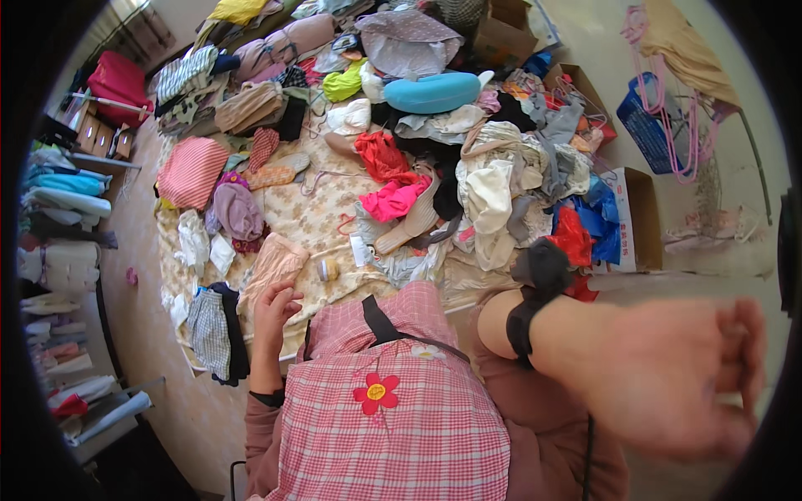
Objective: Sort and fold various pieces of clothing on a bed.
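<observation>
My left hand (276,310), its fingers loosely bent and apart, is at the near edge of the bed, beside a peach-coloured garment (276,263). I see nothing held in it. Just left of that hand, grey checked shorts (210,332) and a dark garment (230,332) hang over the bed edge. A small rolled striped item (328,270) lies to the right of the peach garment. My right hand (677,376) is raised close to the camera at the right, blurred, its fingers curled; whether it holds anything is hidden. A black strap with a dark device circles that wrist.
A large heap of clothes (495,181) covers the flowered bedspread (282,213), with a blue neck pillow (432,94) on top. Cardboard boxes (642,219) and a blue basket (655,125) with pink hangers (670,134) stand right. Folded clothes fill shelves (69,200) at left.
</observation>
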Available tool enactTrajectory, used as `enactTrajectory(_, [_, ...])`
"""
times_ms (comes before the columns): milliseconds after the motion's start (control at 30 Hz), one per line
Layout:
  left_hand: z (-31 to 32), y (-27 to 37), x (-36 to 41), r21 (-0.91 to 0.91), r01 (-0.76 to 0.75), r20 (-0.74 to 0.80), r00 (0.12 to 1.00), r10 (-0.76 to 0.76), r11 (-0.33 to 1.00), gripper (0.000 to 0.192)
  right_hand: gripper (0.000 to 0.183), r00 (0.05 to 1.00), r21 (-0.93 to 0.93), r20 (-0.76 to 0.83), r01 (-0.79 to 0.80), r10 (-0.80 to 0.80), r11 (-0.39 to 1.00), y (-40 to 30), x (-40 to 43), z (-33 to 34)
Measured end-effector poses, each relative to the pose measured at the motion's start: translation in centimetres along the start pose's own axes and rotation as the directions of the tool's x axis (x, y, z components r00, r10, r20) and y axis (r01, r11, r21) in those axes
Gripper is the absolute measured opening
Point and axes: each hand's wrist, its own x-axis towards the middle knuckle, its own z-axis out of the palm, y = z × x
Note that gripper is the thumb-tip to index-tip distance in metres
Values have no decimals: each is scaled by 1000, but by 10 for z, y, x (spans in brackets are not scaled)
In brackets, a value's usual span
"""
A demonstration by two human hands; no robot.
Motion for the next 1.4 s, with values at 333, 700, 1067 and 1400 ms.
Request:
enactTrajectory(333, [-17,-33,-55,-106,58,-257,963,-84,993,27,31,-278,-613,775,-112,567,782,114,-404,-164])
enactTrajectory(700, [-11,-58,-124,-157,147,-442,874,-203,977,27,17,-118,-571,821,-133,559,810,149,-453,-172])
enactTrajectory(1067, [22,13,-40,254,-233,-49,966,253,939,58,18,-253,-207,717,-967,650,-148,108,-256,-16])
enactTrajectory(1400, [84,81,-10,-44,-471,227,854,468,881,85,17,-428,-52,827,-703,364,-709,62,-201,40])
